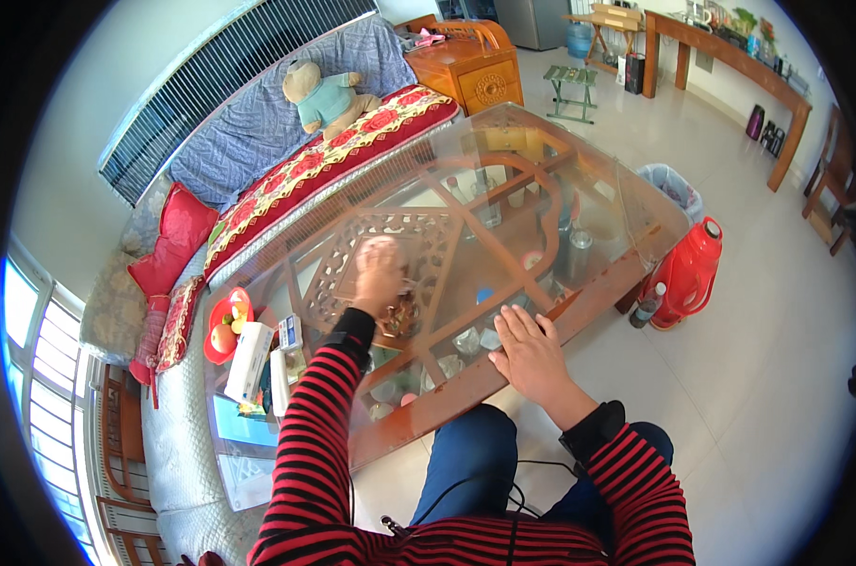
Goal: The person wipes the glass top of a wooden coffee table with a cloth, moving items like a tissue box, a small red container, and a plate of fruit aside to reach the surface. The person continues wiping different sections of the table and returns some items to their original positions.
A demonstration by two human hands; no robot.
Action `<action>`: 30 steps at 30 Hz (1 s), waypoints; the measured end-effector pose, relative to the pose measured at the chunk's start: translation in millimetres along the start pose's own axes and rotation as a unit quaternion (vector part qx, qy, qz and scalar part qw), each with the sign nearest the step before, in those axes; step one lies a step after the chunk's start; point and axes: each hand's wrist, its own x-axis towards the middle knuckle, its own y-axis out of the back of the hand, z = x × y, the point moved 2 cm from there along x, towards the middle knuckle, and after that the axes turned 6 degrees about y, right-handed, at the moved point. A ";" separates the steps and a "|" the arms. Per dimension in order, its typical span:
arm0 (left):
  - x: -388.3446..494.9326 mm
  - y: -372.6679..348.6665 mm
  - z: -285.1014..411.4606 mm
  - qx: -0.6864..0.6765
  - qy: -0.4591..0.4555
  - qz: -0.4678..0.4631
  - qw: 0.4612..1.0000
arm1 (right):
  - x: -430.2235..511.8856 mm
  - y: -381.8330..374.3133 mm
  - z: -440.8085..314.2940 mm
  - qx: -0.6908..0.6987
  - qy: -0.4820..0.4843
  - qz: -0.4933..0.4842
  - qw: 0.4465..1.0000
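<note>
A glass-topped wooden coffee table (498, 382) stands before me. My left hand (380, 276) reaches over its middle; the fingers are blurred, and whether something lies under them cannot be made out. My right hand (530, 354) rests flat on the near edge with its fingers a little apart and holds nothing. Left of my left arm are a red fruit bowl (210, 345), a white box (249, 362) and a small blue-and-white box (290, 332). Through the glass, bottles and a glass jar (580, 244) show on the level below.
Behind the table runs a sofa with a red floral cover (307, 166) and a teddy bear (325, 99). By the table's right end stand a red thermos (689, 272), a plastic bottle (648, 305) and a lined waste bin (672, 187). A folding stool (571, 92) stands farther back.
</note>
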 end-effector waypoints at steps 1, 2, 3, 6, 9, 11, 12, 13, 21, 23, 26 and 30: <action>9.3 10.1 35.8 0.071 -0.059 0.022 0.995 | 0.7 0.6 0.3 -0.001 0.002 -0.005 1.000; 14.9 21.1 65.1 -0.032 -0.088 0.042 0.995 | 1.2 1.1 0.5 -0.003 0.002 -0.010 1.000; 18.9 28.0 89.5 -0.042 -0.146 0.023 0.988 | 1.6 1.4 0.6 -0.005 0.003 -0.018 1.000; 14.7 32.5 109.0 -0.111 -0.186 -0.005 0.976 | 1.4 3.1 1.6 -0.007 0.011 -0.017 1.000; 8.2 22.3 40.7 -0.084 -0.220 0.144 0.961 | 0.3 3.7 2.9 0.003 0.016 -0.015 1.000; 16.4 2.2 -30.3 0.057 -0.084 0.055 0.993 | -0.2 3.6 3.4 0.006 0.015 -0.011 1.000; 12.5 -5.5 -68.1 -0.126 0.028 0.035 0.991 | -0.4 3.7 3.2 0.007 0.015 -0.007 1.000; 11.3 -15.6 -99.2 0.027 0.077 -0.061 0.995 | -0.3 4.0 2.9 0.009 0.014 -0.005 1.000; 44.4 -22.4 -56.2 -0.051 0.119 -0.025 0.991 | 9.6 17.1 4.0 0.005 0.045 -0.024 0.999; 59.8 -0.1 11.3 0.005 0.003 0.043 0.999 | 15.9 19.5 11.1 0.032 0.039 -0.031 0.998; 52.9 30.8 88.1 0.014 -0.170 0.025 0.985 | 25.5 21.0 25.8 0.083 0.022 -0.005 0.996; 39.8 40.2 64.8 -0.082 -0.151 0.003 0.985 | 30.6 22.1 48.0 0.014 0.001 0.040 0.999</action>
